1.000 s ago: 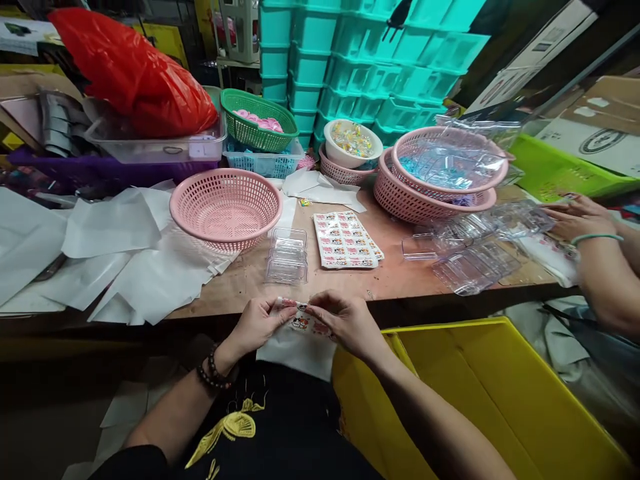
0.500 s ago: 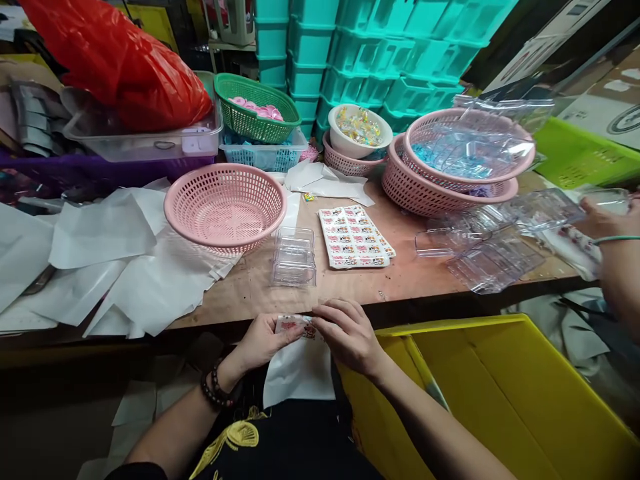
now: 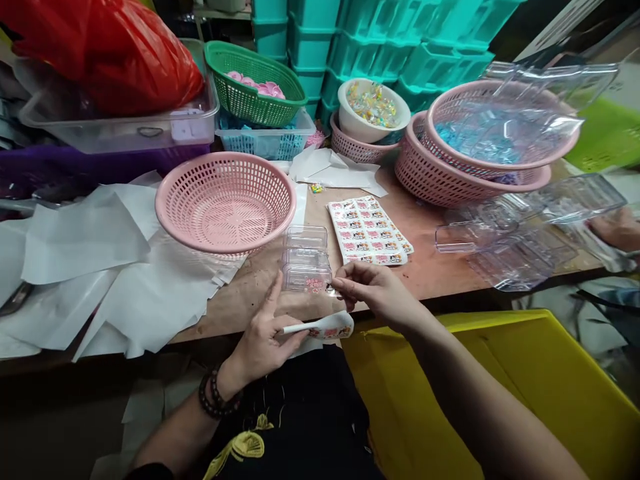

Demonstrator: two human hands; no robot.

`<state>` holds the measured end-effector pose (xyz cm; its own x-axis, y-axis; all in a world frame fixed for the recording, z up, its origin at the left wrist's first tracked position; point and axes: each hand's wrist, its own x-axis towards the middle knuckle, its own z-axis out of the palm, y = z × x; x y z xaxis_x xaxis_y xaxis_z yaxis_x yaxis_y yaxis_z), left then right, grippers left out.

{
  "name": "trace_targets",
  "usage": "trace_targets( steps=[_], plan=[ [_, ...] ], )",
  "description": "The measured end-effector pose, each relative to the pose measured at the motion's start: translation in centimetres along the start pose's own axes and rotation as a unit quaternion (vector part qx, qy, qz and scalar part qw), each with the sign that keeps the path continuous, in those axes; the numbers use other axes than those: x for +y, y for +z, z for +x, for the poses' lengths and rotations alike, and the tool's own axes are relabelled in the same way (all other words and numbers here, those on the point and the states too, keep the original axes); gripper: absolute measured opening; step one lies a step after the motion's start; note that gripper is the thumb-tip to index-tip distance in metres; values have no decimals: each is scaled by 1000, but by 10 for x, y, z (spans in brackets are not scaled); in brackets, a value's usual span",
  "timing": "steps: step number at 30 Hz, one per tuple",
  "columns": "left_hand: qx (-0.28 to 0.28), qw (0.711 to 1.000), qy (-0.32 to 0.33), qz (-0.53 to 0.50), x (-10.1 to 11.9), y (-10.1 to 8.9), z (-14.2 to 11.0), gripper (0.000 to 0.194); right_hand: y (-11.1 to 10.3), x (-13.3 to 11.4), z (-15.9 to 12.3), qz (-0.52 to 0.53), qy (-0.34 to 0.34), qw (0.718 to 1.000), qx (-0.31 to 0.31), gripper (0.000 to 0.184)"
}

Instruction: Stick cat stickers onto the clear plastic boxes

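My left hand grips a curled sticker sheet between thumb and fingers, its index finger stretched toward the clear plastic boxes. A single printed sticker, see-through with pink lettering and a small figure, is pinched at its right end by my right hand. It lies over the front of the nearest clear box; whether it touches the plastic I cannot tell. Behind my right hand a stack of printed sticker sheets rests on the table.
A pink basket stands left of the boxes, beside loose white backing papers. More pink baskets and clear plastic cases are at the right, near another person's hand. A yellow bin sits below the table edge.
My right hand has pulled a sticker off the sheet and moved it forward to the clear boxes. My left hand keeps the sheet, now curled, with its index finger extended. The view has shifted slightly.
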<state>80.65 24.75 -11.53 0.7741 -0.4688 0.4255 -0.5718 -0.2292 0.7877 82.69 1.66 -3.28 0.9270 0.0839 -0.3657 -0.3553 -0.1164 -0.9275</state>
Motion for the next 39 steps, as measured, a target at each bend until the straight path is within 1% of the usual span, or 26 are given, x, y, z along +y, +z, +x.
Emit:
trace_targets(
  steps=[2,4,7,11,18,23,31,39],
  plan=[
    [-15,999,-15,-32,-2,5,-1,10,1,-3,10,-25,17,1000,-9,50],
    [-20,999,-24,-38,-2,9,-2,11,3,-6,15,-61,29,998,-13,52],
    [-19,999,-20,-31,-2,13,-4,11,4,-9,20,-101,43,994,-9,52],
    [-18,1000,-11,-23,-2,16,-6,13,4,-9,22,-120,46,992,-6,51],
    [6,998,23,61,-2,15,0,15,6,-12,19,-113,42,993,7,49],
    [-9,998,19,60,-3,14,3,16,6,-12,20,-101,50,994,2,49],
    [-6,998,25,51,-2,13,5,14,4,-11,22,-87,66,994,-2,49],
    [-21,999,2,24,-3,14,4,12,3,-14,22,-84,75,994,1,45]
  ],
)
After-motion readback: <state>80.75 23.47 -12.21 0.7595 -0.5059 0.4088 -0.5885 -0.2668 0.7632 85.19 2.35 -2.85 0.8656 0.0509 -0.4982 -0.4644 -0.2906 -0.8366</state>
